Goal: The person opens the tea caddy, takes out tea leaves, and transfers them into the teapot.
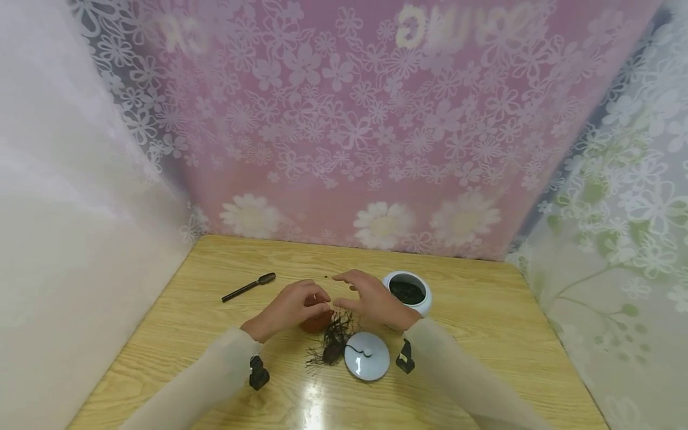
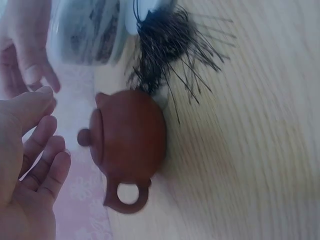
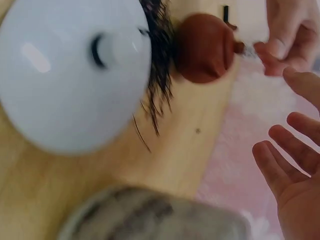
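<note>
My left hand (image 1: 294, 303) is held over a small reddish-brown clay teapot (image 2: 134, 140), fingers loosely bent and nothing between them. The teapot stands on the table with its knobbed lid on; its loop handle (image 2: 128, 211) shows in the left wrist view. Facing it, fingertips close to the left ones, my right hand (image 1: 373, 297) is spread and holds nothing. Beside the teapot lies a bundle of thin black strands (image 1: 334, 348). It lies against a glossy white round lid (image 3: 65, 80) with a knob, and a dark cord crosses that lid.
A white jar (image 1: 426, 306) with dark loose contents stands uncovered behind my right wrist. At the back left of the wooden table (image 1: 462, 358) lies a dark long-handled tool (image 1: 249, 288) with a wider end. A tiny dark speck (image 1: 325, 276) is beyond the hands. Flowered curtains enclose the table.
</note>
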Available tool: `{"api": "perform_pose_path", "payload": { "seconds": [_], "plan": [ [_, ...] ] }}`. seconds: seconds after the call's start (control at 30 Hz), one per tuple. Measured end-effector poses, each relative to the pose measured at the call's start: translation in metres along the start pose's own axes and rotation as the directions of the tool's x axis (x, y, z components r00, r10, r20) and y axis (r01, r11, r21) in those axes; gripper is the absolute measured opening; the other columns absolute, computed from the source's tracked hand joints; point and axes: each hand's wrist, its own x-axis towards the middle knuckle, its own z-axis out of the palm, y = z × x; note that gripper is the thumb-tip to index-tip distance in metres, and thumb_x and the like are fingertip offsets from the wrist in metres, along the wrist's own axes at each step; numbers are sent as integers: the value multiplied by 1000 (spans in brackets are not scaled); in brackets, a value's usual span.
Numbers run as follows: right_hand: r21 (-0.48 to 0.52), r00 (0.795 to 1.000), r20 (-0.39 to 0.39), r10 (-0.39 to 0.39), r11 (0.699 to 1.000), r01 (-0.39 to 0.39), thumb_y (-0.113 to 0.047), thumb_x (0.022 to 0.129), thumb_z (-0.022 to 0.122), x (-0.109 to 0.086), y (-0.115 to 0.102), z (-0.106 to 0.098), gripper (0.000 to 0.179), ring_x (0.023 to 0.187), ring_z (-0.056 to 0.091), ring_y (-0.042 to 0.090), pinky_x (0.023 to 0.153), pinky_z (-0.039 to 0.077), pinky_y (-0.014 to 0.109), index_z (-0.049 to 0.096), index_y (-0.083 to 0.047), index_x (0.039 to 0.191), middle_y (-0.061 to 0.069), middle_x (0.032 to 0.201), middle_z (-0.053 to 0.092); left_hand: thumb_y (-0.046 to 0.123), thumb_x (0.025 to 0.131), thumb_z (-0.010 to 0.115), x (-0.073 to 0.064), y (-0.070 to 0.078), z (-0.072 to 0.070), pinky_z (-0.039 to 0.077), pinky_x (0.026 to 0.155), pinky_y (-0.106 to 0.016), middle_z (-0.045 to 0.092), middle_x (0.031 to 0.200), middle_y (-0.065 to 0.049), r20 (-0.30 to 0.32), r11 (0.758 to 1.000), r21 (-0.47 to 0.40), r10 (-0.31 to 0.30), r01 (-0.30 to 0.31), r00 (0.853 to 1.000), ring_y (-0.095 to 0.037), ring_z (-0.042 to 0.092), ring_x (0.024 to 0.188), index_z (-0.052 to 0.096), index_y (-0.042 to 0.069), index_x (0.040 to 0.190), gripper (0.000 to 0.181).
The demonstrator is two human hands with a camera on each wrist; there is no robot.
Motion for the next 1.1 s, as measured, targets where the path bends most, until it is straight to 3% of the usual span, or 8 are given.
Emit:
{"api": "perform_pose_path", "payload": {
  "seconds": [0.07,0.23,0.47,0.73,1.1],
  "plan": [
    [-17,1000,-26,0,1000,0,-45,105,75,-3,2,-10,61,134,66,32,107,58,50,57,-24,159,4,157,60,24,106,75,1,8,0,60,83,-33,72,110,2,15,1000,9,12,-13,1000,-14,69,96,80,14,121,19],
    [-49,995,-100,-11,999,7,-44,103,77,-17,14,-34,61,135,64,33,109,56,55,59,-21,156,6,157,60,26,107,74,8,25,4,60,83,-32,71,109,2,58,1000,4,22,-23,998,-12,68,95,79,14,126,23],
    [-103,980,-187,-72,993,53,-41,101,80,-39,44,-54,62,149,52,38,117,45,69,60,-20,156,8,160,58,28,107,75,17,33,22,56,78,-25,72,108,3,100,996,-20,88,-86,991,-6,64,90,79,12,128,27],
    [-47,964,-266,-11,999,-2,-45,98,83,-66,75,-55,69,153,48,39,118,39,74,56,-25,159,8,164,53,37,106,75,20,33,46,55,81,-22,70,112,9,190,997,-40,72,-66,979,0,61,94,79,18,130,30],
    [28,951,-286,120,993,-117,-44,97,84,-93,112,-54,89,159,36,45,122,36,73,38,-24,170,14,173,38,44,103,78,16,36,67,55,85,-19,71,113,4,224,990,-37,141,-136,964,-5,64,98,80,20,127,34]
  ]
}}
